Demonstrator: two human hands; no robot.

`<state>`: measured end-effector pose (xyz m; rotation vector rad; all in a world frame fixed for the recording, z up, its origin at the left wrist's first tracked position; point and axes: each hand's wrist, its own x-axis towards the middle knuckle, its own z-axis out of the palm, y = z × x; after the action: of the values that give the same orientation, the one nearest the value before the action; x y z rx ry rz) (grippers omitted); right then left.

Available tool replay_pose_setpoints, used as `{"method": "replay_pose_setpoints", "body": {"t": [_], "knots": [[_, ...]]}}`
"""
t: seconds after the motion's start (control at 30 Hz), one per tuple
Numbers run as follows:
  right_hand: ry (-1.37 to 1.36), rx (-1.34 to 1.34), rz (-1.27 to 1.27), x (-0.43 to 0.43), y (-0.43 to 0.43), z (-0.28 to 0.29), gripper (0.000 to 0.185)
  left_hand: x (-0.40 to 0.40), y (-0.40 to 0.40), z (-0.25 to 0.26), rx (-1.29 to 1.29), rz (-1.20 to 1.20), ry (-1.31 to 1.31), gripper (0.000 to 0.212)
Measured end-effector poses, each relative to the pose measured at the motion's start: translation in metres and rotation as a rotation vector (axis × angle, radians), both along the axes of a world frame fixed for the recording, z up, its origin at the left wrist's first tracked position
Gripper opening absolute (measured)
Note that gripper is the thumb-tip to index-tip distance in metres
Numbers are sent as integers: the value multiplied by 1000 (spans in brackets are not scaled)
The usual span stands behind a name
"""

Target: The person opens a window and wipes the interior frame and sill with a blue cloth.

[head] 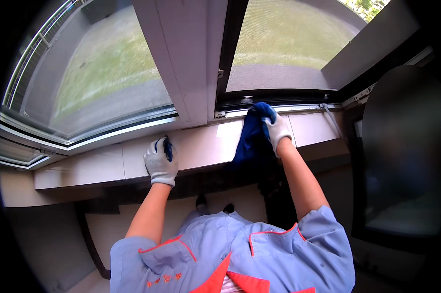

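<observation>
Both hands wear white knit work gloves with dark blue coating on the palm side. My left hand [161,161] rests with curled fingers on the tiled window sill [202,146], near its front edge; its palm is hidden, and no object shows in it. My right hand [277,126] grips a dark blue cloth [255,135] at the back of the sill, against the white lower track of the window frame [238,112]. The cloth hangs down over the sill's front edge.
A window pane [110,69] stands at the left, beside a wide white mullion [191,62]. At the right is a screened opening [286,47] with a metal stay arm [332,119] at its corner. An open dark-framed sash [403,154] stands far right.
</observation>
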<state>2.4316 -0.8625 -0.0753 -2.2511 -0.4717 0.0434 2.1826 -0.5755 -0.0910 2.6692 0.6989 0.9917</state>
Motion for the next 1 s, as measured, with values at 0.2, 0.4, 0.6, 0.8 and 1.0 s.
{"method": "replay_pose_setpoints", "body": {"t": [0.2, 0.4, 0.6, 0.8, 1.0], "knots": [[144, 213, -115, -4, -5, -7, 36, -2, 2, -2, -7, -4, 8, 30], [145, -542, -68, -59, 89, 43, 43, -3, 4, -4, 0, -17, -24, 28], [244, -207, 42, -59, 111, 28, 40, -5, 5, -1, -7, -9, -14, 27], [439, 601, 19, -26, 63, -28, 35, -2, 2, 1, -4, -15, -13, 28], [240, -275, -36, -66, 114, 34, 41, -6, 4, -2, -20, -4, 16, 29]]}}
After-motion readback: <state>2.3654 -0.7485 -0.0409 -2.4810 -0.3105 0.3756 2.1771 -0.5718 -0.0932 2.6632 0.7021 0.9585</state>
